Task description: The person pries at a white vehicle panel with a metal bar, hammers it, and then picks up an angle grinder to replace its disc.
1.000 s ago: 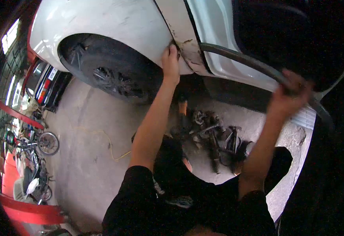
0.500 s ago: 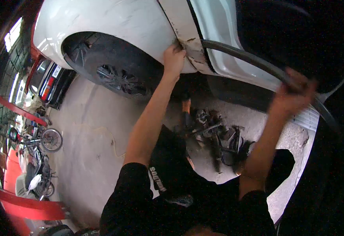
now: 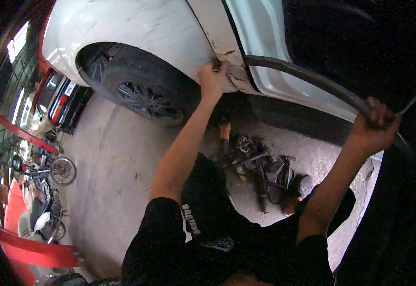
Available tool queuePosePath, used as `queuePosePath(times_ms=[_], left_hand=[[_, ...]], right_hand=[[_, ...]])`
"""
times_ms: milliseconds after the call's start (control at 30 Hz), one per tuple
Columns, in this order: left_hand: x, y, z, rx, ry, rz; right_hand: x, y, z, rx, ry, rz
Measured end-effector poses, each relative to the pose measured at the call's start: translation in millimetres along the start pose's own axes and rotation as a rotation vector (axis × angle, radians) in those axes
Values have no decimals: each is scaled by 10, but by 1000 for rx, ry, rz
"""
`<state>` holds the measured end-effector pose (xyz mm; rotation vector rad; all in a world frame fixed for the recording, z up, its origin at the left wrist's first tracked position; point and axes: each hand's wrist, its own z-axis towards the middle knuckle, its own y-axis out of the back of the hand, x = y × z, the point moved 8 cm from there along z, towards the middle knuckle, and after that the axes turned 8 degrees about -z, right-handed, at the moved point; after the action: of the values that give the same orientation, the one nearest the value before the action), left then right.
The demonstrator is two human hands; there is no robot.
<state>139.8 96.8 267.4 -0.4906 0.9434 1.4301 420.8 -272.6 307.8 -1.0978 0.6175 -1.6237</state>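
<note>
My left hand [image 3: 212, 82] is closed at the lower rear edge of the white car's fender [image 3: 170, 28], beside a rusty, damaged seam [image 3: 236, 71]. Something small and dark shows at its fingertips, too small to name. Over on the right, my right hand [image 3: 375, 124] has its fingers wrapped round a long dark rubber strip [image 3: 308, 74]. The strip runs from the door pillar in a curve across the sill [image 3: 274, 81] to that hand, and its end hangs past the fist.
A black wheel [image 3: 146, 97] sits in the arch to the left. Dark metal parts [image 3: 265, 176] lie on the floor below, near my feet. A yellow hose [image 3: 136, 171], motorcycles [image 3: 62, 170], red beams [image 3: 36, 248] and a dark car [image 3: 67, 105] are at the left.
My right hand has moved right and slightly down along the strip. My left hand has shifted slightly down, and the dark bit at its fingertips now shows.
</note>
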Motion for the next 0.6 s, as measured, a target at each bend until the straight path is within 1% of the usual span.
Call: queuePosePath(times_ms=[33, 67, 100, 133, 167, 200, 233, 300, 333, 367, 433, 467, 500, 533, 600], left_hand=[[5, -9, 38, -7, 2, -1], [39, -1, 54, -22, 7, 72], [54, 31, 34, -35, 15, 152], [38, 41, 39, -40, 16, 164], [-70, 30, 64, -26, -63, 221], [-158, 5, 32, -3, -133, 273], [-167, 27, 9, 3, -128, 272], [-1, -4, 57, 111, -23, 115], [274, -2, 122, 90, 44, -134], [207, -8, 122, 90, 42, -136], [53, 32, 80, 76, 63, -51], [77, 27, 97, 76, 63, -51], [91, 28, 133, 54, 36, 43], [93, 21, 160, 29, 11, 133], [93, 8, 84, 15, 20, 97]], right_hand=[[-183, -73, -18, 7, -3, 0], [-449, -208, -161, -183, -18, -88], [-619, -191, -318, -375, -38, -177], [-668, -200, -231, -137, -32, 1], [-682, -261, -236, -139, -42, 16], [-648, -307, -237, -150, -76, -30], [-596, -301, -243, -160, -102, -85], [-480, -245, -224, -124, -88, -98], [-443, -260, -196, -89, -71, -89], [-361, -314, -191, -88, -69, -88], [-31, -240, -290, -360, 15, -176], [-26, -108, -142, -62, 28, -2], [-174, -131, -205, -62, 32, 0], [-180, -182, -299, -169, 248, -457], [-676, -109, -316, -81, 17, 77]])
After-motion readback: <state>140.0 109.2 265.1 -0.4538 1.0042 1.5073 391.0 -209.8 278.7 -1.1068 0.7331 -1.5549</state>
